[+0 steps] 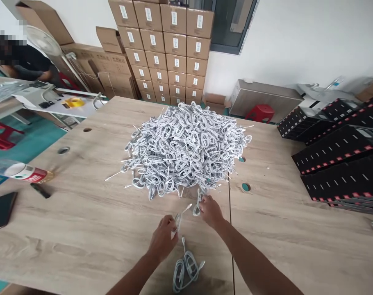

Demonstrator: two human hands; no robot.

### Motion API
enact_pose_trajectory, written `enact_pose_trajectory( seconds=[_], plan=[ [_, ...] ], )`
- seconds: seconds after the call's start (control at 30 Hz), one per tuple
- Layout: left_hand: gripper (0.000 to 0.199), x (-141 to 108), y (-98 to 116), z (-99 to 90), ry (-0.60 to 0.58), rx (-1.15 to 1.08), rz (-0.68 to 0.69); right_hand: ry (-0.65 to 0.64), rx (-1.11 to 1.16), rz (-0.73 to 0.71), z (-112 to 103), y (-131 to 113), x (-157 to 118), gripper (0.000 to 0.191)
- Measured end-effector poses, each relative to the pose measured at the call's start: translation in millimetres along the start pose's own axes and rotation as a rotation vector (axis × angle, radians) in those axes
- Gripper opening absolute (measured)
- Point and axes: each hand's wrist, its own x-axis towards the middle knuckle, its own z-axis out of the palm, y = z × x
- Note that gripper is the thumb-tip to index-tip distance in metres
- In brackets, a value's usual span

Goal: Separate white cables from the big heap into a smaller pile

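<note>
On the left of the tabletop (pixel 91 229), a plastic bottle with a red-and-white label (pixel 29 172) is sitting near a flat dark device (pixel 2 211). A great heap of coiled white cables (pixel 186 151) is spreading across the middle. In front of it, the person's left hand (pixel 164 235) is holding one coiled cable (pixel 178 223), its fingers curling narrowly around the loops while a connector end is pointing up towards the heap. Two more coils (pixel 186 270) are lying just below, side by side, their connectors sticking out. A little further right, the right hand (pixel 211 211) is gripping another coil (pixel 196 209) at the heap's near edge, its fingers bunching close together; I can't tell whether that coil is touching the heap. Over on the right, black boxes (pixel 343 176) are standing in rows.
</note>
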Motion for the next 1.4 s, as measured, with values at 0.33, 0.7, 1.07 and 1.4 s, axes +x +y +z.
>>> enact_pose_trajectory(
  seconds=[0.33,0.7,1.07,1.4],
  plan=[
    [0.020,-80,-45,48.0,0.318,-0.711,-0.220,0.483,0.612,0.232,27,20,-88,0.012],
    [0.039,-47,-40,33.0,0.359,-0.893,-0.308,0.067,-0.051,0.053,17,-9,-44,0.066],
    [0.053,-64,-47,34.3,0.256,-1.205,-0.423,-0.399,0.226,0.001,25,2,-106,0.056],
    [0.047,-59,-37,25.7,0.063,-1.260,-0.336,0.027,0.299,0.565,-27,6,31,0.015]
  ],
)
